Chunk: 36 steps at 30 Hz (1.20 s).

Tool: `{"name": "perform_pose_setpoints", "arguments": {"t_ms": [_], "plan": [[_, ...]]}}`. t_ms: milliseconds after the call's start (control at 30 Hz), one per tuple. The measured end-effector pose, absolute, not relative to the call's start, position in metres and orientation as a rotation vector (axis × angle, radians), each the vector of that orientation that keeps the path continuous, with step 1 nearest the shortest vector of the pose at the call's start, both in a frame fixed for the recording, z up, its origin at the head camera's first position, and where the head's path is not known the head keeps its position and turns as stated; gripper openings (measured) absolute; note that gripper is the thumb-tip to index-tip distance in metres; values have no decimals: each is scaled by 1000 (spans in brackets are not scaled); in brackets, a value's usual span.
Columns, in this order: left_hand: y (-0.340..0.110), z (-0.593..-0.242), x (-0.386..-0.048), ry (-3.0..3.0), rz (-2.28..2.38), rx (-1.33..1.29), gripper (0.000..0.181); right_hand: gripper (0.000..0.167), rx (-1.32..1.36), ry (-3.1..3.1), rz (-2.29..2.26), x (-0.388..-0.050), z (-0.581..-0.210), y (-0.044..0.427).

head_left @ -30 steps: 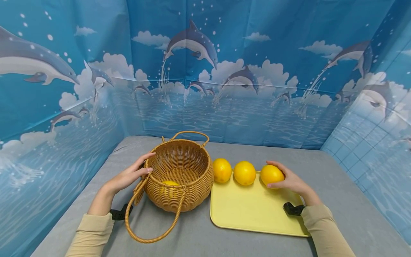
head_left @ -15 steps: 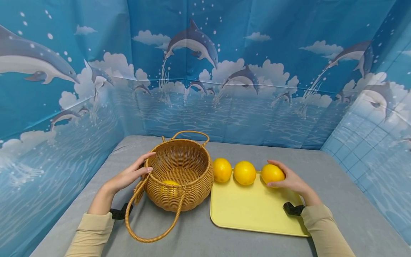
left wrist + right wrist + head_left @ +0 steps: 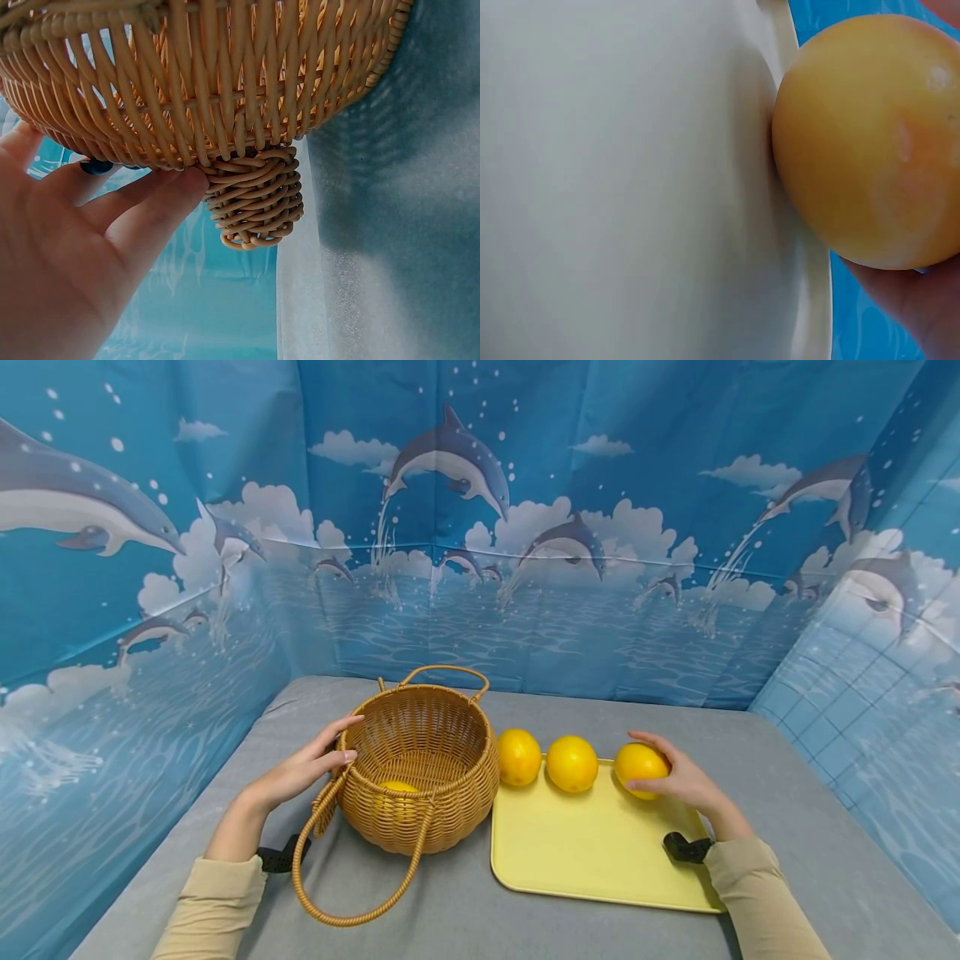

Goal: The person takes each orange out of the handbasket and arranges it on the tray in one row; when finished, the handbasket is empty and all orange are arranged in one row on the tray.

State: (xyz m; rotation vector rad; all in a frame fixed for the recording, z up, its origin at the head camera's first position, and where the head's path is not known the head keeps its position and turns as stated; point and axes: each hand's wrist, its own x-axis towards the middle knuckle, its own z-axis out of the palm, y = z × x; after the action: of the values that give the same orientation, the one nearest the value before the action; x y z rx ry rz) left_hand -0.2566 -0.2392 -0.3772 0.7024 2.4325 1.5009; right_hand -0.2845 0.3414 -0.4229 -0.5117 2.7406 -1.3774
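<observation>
My left hand (image 3: 300,768) rests against the left side of the wicker basket (image 3: 450,818), its thumb and a finger at the rim. In the left wrist view, fairly straight fingers (image 3: 150,217) touch the woven outer wall beside a wicker tab (image 3: 259,199). A yellow-orange fruit (image 3: 397,788), partly hidden by the front rim, lies inside. At the far right of a row, my right hand (image 3: 686,781) holds an orange (image 3: 637,768) between thumb and fingers. The right wrist view shows this orange (image 3: 870,142) large, at the tray's edge.
Two more oranges, a middle one (image 3: 572,764) and a left one (image 3: 518,757), line the far edge of the yellow tray (image 3: 585,852). The basket's front handle (image 3: 360,920) droops onto grey cloth (image 3: 450,910). A dolphin-print curtain (image 3: 450,610) stands behind.
My right hand and the orange it holds have shifted slightly to the right, away from the middle orange. The left hand and basket stay put.
</observation>
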Motion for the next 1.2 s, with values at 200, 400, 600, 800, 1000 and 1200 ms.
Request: {"name": "perform_pose_setpoints", "arguments": {"t_ms": [200, 400, 600, 800, 1000, 1200], "plan": [[-239, -378, -257, 2435, 1497, 695, 56, 73, -527, 2766, -1360, -283, -421, 341], [-239, -378, -257, 2436, 1498, 690, 56, 71, -525, 2780, -1365, -283, -422, 341], [-239, -378, -257, 2439, 1496, 688, 56, 71, -498, 2776, -1372, -283, -421, 341], [-239, -378, -257, 2442, 1493, 690, 56, 70, -500, 2791, -1360, -282, -420, 340], [-239, -378, -257, 2437, 1497, 690, 55, 70, -467, 2819, -1353, -282, -419, 340], [-239, -378, -257, 2436, 1495, 687, 56, 71, -462, 2840, -1374, -281, -412, 338]]}}
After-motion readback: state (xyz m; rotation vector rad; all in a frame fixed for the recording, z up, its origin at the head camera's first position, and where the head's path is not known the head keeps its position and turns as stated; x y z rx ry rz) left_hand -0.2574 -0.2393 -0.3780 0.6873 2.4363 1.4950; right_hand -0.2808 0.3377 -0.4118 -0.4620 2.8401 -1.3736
